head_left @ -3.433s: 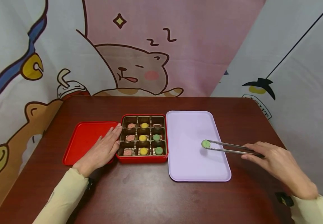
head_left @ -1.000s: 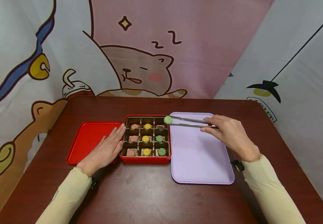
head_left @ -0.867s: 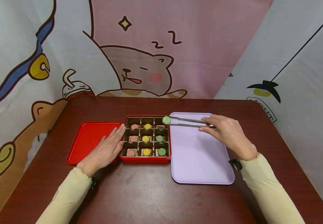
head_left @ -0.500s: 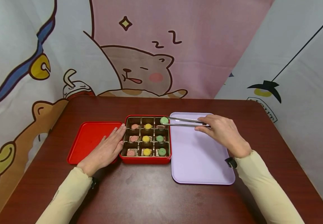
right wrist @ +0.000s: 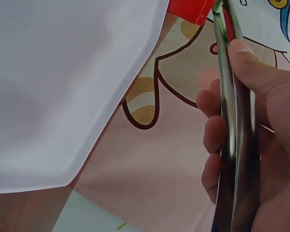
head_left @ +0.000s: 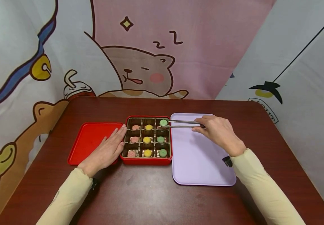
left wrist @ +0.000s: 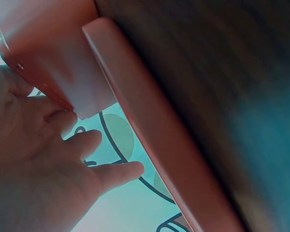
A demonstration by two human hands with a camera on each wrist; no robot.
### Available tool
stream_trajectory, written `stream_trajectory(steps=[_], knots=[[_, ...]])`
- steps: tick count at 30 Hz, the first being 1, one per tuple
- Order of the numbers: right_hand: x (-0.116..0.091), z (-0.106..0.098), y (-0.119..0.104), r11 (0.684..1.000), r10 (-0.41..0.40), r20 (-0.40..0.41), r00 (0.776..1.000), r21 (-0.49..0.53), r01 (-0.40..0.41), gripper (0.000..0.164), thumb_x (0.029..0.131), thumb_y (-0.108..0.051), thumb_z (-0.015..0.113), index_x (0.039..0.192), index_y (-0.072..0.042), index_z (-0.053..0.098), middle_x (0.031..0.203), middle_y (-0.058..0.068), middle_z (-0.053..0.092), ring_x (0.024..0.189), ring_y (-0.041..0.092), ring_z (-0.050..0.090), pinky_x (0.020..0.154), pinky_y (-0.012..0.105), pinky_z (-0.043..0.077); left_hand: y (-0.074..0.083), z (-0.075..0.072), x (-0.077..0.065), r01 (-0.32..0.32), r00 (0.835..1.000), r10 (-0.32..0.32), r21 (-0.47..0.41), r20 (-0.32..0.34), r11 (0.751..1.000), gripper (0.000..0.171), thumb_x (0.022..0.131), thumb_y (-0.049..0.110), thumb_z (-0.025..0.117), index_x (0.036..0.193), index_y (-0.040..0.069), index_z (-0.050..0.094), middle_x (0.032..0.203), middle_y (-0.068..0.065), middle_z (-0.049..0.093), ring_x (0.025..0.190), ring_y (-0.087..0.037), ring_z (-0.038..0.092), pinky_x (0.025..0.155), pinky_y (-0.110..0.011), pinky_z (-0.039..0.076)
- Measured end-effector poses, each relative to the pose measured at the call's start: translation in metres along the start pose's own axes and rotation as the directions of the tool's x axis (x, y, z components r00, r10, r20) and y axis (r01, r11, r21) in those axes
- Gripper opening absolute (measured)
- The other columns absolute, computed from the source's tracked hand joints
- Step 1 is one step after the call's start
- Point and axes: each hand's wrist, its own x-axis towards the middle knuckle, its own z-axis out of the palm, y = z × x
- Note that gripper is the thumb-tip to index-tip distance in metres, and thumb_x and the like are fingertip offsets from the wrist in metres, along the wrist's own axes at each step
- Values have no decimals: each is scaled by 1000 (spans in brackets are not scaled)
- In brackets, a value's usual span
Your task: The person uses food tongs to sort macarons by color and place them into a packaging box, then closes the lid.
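Observation:
My right hand grips metal tongs, thumb on one side and fingers curled round the other in the right wrist view. At their tips is a small round green sweet, inside the back right compartment of the red box. Whether it touches the bottom I cannot tell. Pink sweets, yellow sweets and two more green sweets fill the other compartments. With fingers straight, my left hand rests against the box's left side.
Left of the box, partly beneath my left hand, lies a red lid. A pale purple tray lies directly right of the box, under my right hand. Everything is on a dark brown table with a printed curtain behind it.
From over the purple tray, my right hand has carried the green sweet in the tongs leftward and back, then down into the box's back right compartment. The left hand has stayed against the box.

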Motion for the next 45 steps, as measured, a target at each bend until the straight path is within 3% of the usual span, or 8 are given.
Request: stream_trajectory(steps=[10, 20, 24, 29, 37, 45], knots=[[4, -1, -6, 1000, 1, 33, 999, -29, 0, 32, 85, -37, 86, 104, -13, 79, 87, 1, 70, 67, 17, 62, 50, 41, 50, 0, 2, -3, -11, 1000, 11, -2, -9, 1000, 67, 110, 31, 45, 167, 11, 16, 173, -10, 13, 157, -39, 15, 117, -73, 19], [-4, -4, -4, 999, 25, 35, 999, -23, -24, 40, 86, -39, 84, 113, -10, 78, 93, 4, 72, 77, 21, 67, 53, 43, 53, 1, 0, 0, -6, 1000, 6, -7, -2, 1000, 69, 109, 32, 47, 167, 11, 16, 173, -9, 14, 157, -38, 14, 117, -72, 19], [-13, -9, -2, 999, 50, 6, 999, 1, -50, 46, 88, -41, 82, 118, -7, 75, 96, 5, 72, 81, 22, 69, 59, 45, 55, 1, 1, 0, 1, 1000, -1, -6, 3, 1000, 69, 109, 32, 46, 167, 11, 15, 173, -10, 13, 157, -39, 14, 117, -72, 19], [-27, -19, 1, 992, 119, -22, 993, 42, -118, 44, 88, -38, 83, 117, -7, 72, 93, 3, 70, 75, 19, 62, 59, 43, 52, 0, 1, 0, 3, 1000, -3, -5, 3, 1000, 68, 109, 32, 45, 167, 12, 15, 173, -9, 13, 157, -39, 14, 117, -73, 19], [-59, -32, 8, 960, 264, -40, 964, 110, -258, 51, 89, -29, 84, 128, -3, 63, 96, 8, 69, 77, 19, 59, 61, 46, 52, -1, 1, -1, -16, 1000, 16, -12, -15, 1000, 65, 110, 30, 42, 167, 11, 16, 173, -8, 13, 157, -40, 16, 117, -73, 19], [-93, -39, 23, 952, 303, -30, 953, 63, -300, 51, 87, -24, 85, 125, 0, 62, 85, 6, 64, 67, 20, 53, 54, 40, 45, -1, 1, -1, -18, 1000, 18, -8, -9, 1000, 66, 111, 31, 42, 167, 11, 16, 173, -8, 12, 157, -40, 16, 117, -73, 20]])
